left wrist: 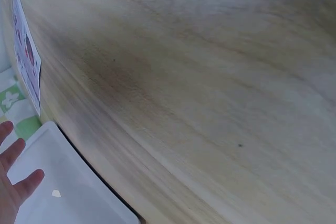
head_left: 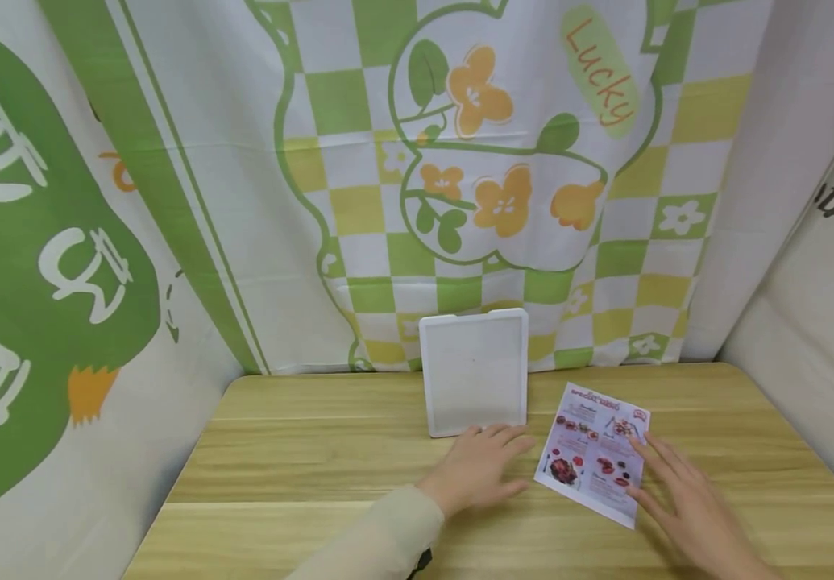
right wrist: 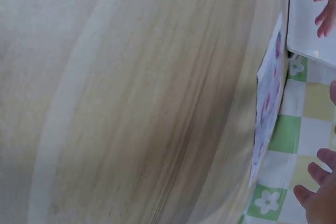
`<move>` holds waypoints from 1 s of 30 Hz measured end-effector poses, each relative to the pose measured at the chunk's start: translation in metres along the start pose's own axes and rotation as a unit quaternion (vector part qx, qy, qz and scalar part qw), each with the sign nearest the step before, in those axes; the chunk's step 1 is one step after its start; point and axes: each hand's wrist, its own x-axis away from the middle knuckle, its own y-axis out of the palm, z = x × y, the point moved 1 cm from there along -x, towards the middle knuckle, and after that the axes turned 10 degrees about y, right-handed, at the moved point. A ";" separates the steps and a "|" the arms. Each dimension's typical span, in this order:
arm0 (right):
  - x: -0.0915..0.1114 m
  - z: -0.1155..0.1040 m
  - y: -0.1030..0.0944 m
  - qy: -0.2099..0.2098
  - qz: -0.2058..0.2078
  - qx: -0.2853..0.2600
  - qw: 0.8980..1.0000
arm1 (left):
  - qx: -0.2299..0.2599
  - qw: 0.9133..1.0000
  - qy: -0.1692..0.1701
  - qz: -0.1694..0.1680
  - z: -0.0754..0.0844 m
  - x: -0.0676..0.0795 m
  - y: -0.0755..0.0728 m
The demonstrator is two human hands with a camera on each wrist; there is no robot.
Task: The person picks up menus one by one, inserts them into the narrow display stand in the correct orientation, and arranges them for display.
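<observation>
A printed menu sheet (head_left: 594, 451) with food pictures lies at an angle on the wooden table. My right hand (head_left: 686, 503) is at its right edge, fingers spread and overlapping the paper in the head view. To the left of the sheet, my left hand (head_left: 476, 471) has its fingers extended and holds nothing. Just beyond those fingers a white rectangular frame (head_left: 475, 370) with a pale panel stands upright. Both wrist views show the fingers apart, with the sheet (right wrist: 268, 98) seen edge-on and the white frame (left wrist: 73, 182) nearby.
Behind the table (head_left: 293, 451) hangs a green, white and yellow checked cloth (head_left: 358, 209) with flowers, close behind the frame. Printed cloths also hang at the left (head_left: 61, 201) and right (head_left: 815, 266) sides. A small dark object (head_left: 422, 561) shows beneath the left sleeve.
</observation>
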 end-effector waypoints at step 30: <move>0.000 0.019 0.018 0.055 -0.079 0.013 0.995 | 0.033 0.994 0.038 -0.094 0.000 -0.060 0.030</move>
